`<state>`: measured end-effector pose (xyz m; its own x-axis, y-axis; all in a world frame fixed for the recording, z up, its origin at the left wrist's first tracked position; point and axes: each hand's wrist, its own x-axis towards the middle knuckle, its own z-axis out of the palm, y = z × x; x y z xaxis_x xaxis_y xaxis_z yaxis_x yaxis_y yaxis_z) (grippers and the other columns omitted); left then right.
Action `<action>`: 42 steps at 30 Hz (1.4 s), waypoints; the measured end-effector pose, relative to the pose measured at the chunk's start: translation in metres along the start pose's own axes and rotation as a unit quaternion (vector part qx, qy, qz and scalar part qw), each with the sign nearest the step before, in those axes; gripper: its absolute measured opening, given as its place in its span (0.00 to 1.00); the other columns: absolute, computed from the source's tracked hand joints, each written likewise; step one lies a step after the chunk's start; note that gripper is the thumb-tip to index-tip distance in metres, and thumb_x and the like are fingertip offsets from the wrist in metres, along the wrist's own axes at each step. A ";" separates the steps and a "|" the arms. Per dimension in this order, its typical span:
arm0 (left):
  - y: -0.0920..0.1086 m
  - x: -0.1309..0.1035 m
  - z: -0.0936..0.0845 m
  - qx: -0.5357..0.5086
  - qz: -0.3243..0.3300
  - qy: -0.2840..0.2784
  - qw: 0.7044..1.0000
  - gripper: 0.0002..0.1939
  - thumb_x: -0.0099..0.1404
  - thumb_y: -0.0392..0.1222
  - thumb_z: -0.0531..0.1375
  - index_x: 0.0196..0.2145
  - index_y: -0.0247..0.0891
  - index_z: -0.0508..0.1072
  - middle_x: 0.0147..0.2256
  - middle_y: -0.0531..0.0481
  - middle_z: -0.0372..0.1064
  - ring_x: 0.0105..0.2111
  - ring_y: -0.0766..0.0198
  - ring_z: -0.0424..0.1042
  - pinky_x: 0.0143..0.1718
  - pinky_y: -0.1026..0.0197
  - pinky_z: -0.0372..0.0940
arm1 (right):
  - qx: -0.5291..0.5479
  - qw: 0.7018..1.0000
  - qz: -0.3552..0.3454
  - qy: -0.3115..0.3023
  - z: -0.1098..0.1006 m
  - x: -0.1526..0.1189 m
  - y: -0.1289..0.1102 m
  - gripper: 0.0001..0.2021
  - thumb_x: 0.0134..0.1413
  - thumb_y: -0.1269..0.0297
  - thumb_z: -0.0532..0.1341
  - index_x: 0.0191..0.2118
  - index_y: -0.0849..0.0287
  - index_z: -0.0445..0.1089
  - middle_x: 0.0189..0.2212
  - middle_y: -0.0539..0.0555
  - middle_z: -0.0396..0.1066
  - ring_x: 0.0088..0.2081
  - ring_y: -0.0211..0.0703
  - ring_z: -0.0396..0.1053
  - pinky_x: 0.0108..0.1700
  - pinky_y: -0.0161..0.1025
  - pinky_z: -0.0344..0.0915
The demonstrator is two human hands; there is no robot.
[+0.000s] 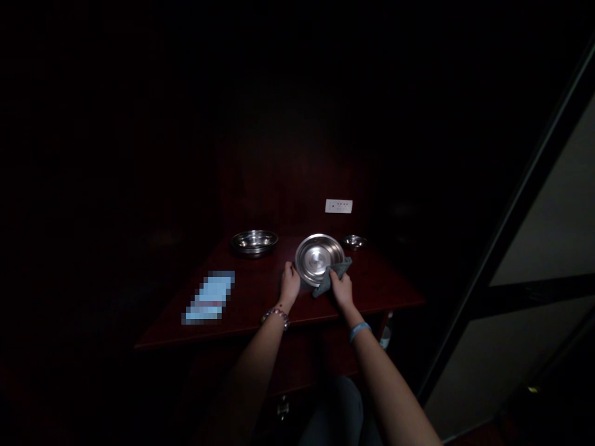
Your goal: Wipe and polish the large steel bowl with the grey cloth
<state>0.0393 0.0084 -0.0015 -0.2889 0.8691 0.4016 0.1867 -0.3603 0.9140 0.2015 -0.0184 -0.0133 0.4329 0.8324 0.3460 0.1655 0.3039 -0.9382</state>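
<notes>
A shiny metal bowl [316, 257] is tilted toward me above the dark red desk [260, 291]. At its left rim, my left hand [290, 284] is closed on the edge. My right hand [341, 288] grips a grey-green cloth [324, 285], which is folded over the bowl's lower right rim. Behind and to the left, a wide stack of metal bowls [254, 243] rests on the desk. A smaller metal bowl [354, 242] sits at the back right, just beyond the held one.
A pixelated light-blue item [210, 298] lies on the desk's left side. A white socket panel [339, 206] is on the back wall. Below the desk's right edge stands a bottle [386, 331]. A pale panel with a dark frame [525, 347] is at the right.
</notes>
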 end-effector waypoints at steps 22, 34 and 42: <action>0.000 0.002 0.000 0.005 -0.009 0.002 1.000 0.04 0.65 0.36 0.54 0.31 0.40 0.66 0.30 0.51 0.71 0.33 0.63 0.71 0.42 0.61 0.65 | -0.001 1.000 -0.004 0.004 0.001 0.001 0.002 0.16 0.53 0.54 0.61 0.36 0.63 0.78 0.36 0.61 0.81 0.39 0.51 0.78 0.43 0.38 0.70; -0.006 0.005 0.002 0.016 -0.015 -0.004 1.000 0.03 0.64 0.34 0.56 0.32 0.38 0.68 0.34 0.46 0.75 0.36 0.60 0.74 0.44 0.58 0.66 | -0.004 1.000 0.001 0.009 0.001 0.001 0.003 0.17 0.52 0.54 0.62 0.37 0.63 0.78 0.38 0.62 0.81 0.40 0.51 0.78 0.43 0.38 0.70; -0.005 0.005 0.000 0.028 -0.026 -0.006 0.999 0.03 0.63 0.36 0.57 0.31 0.39 0.67 0.33 0.46 0.75 0.36 0.59 0.74 0.44 0.59 0.67 | 0.001 1.000 -0.001 0.008 0.001 0.002 0.004 0.17 0.52 0.53 0.62 0.37 0.62 0.78 0.37 0.61 0.81 0.40 0.50 0.78 0.43 0.38 0.70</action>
<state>0.0374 0.0145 -0.0046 -0.2883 0.8903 0.3524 0.2249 -0.2948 0.9287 0.2021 -0.0149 -0.0159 0.4469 0.8242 0.3480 0.1655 0.3061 -0.9375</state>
